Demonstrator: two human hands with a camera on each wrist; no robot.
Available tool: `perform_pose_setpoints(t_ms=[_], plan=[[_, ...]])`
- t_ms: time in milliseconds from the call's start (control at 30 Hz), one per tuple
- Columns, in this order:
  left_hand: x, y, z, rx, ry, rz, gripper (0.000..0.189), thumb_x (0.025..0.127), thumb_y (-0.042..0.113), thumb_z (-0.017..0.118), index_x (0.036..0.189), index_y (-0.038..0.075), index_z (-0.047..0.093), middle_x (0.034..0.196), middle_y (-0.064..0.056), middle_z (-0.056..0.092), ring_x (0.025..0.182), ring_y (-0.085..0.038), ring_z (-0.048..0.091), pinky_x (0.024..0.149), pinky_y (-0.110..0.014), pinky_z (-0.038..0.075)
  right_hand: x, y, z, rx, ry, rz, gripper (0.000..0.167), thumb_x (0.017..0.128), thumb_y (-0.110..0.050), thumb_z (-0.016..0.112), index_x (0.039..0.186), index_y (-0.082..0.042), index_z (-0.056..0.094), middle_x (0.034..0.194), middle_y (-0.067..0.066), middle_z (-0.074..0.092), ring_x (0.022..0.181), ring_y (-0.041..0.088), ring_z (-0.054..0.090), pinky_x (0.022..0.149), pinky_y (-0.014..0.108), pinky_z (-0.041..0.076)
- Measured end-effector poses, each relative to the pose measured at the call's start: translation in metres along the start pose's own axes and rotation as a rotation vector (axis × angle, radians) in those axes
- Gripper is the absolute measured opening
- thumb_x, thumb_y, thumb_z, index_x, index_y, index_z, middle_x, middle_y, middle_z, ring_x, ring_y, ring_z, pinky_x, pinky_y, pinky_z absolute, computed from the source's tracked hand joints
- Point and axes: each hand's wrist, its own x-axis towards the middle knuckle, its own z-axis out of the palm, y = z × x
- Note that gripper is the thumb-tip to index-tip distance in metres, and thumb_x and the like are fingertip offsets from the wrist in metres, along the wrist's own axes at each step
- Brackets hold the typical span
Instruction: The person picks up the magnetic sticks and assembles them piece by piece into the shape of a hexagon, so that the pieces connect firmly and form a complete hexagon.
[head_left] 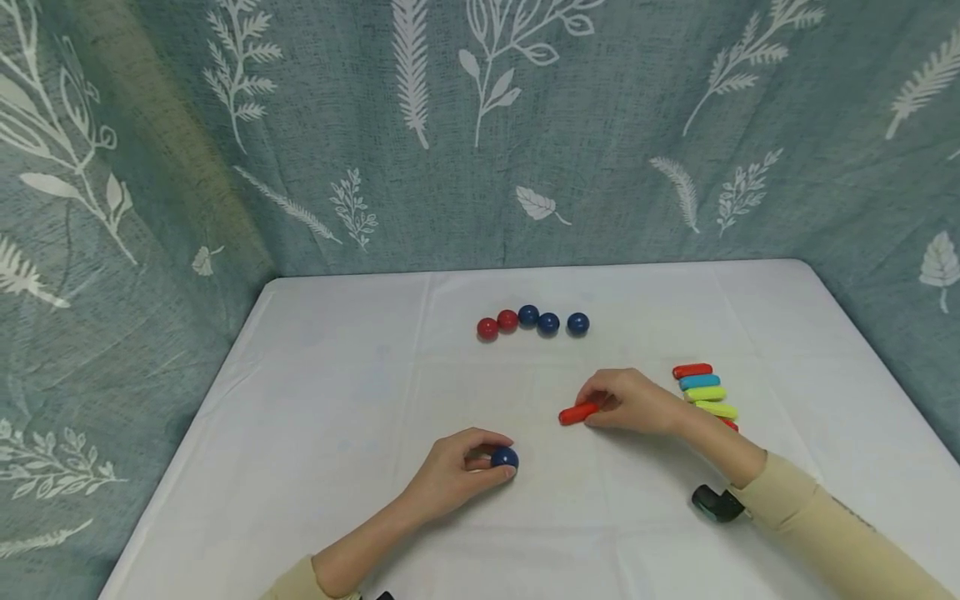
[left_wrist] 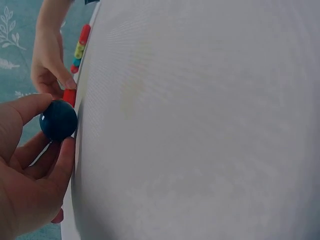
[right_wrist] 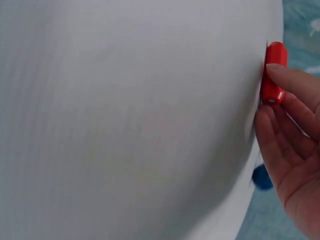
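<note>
On the left, near side of the white desk (head_left: 337,375), the left hand (head_left: 453,472) pinches a blue ball (head_left: 505,458) between its fingers. At the far side, two red balls (head_left: 487,329) sit left of three dark blue balls (head_left: 548,323); the last one is a little apart. Next, the right hand (head_left: 637,402) pinches a red stick (head_left: 577,414) with its fingers, right of the held ball and a bit farther. On the right lie more short sticks (head_left: 700,382): red, blue and yellow. Nearer, a black thing (head_left: 716,503) is beside the right sleeve (head_left: 825,521).
</note>
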Motion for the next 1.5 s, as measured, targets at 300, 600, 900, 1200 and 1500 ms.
perform_pose_setpoints(t_ms=[300,600,900,1200,1500], plan=[[0.001,0.0,0.0,0.007,-0.008,-0.005,0.035,0.087,0.019,0.076,0.118,0.007,0.067,0.115,-0.007,0.065,0.1,-0.019,0.064,0.084,-0.024,0.052,0.007,-0.016,0.02,-0.006,-0.038,-0.042,0.019,0.087,-0.014,0.074,0.105,-0.017,0.07,0.097,-0.011,0.063,0.087,0.009,0.058,0.079,0.026,0.051],[0.002,-0.001,0.001,-0.01,-0.012,0.016,0.036,0.085,0.014,0.076,0.118,0.004,0.066,0.113,-0.009,0.065,0.101,-0.021,0.065,0.086,-0.026,0.052,0.013,-0.029,0.031,-0.001,-0.076,-0.063,0.019,0.087,-0.015,0.074,0.105,-0.019,0.07,0.095,-0.013,0.063,0.085,0.007,0.057,0.08,0.026,0.051],[0.001,-0.001,0.001,-0.014,-0.021,0.023,0.035,0.086,0.014,0.076,0.118,0.004,0.066,0.113,-0.008,0.064,0.103,-0.021,0.064,0.088,-0.028,0.051,0.015,-0.038,0.034,0.013,-0.08,-0.104,0.018,0.088,-0.015,0.073,0.105,-0.017,0.07,0.096,-0.012,0.064,0.085,0.007,0.057,0.081,0.026,0.05],[0.002,-0.002,0.001,-0.007,-0.016,0.033,0.034,0.085,0.013,0.077,0.116,0.003,0.066,0.111,-0.01,0.064,0.1,-0.022,0.065,0.086,-0.024,0.051,0.016,-0.041,0.035,0.041,-0.098,-0.108,0.018,0.087,-0.014,0.073,0.104,-0.018,0.07,0.096,-0.012,0.063,0.085,0.008,0.058,0.08,0.025,0.05],[0.002,0.0,0.001,-0.011,-0.014,0.036,0.034,0.085,0.013,0.077,0.115,0.003,0.066,0.11,-0.009,0.064,0.098,-0.021,0.066,0.084,-0.024,0.052,0.016,-0.038,0.034,0.073,-0.091,-0.107,0.017,0.088,-0.015,0.073,0.104,-0.019,0.07,0.096,-0.013,0.064,0.088,0.009,0.059,0.082,0.027,0.051]])
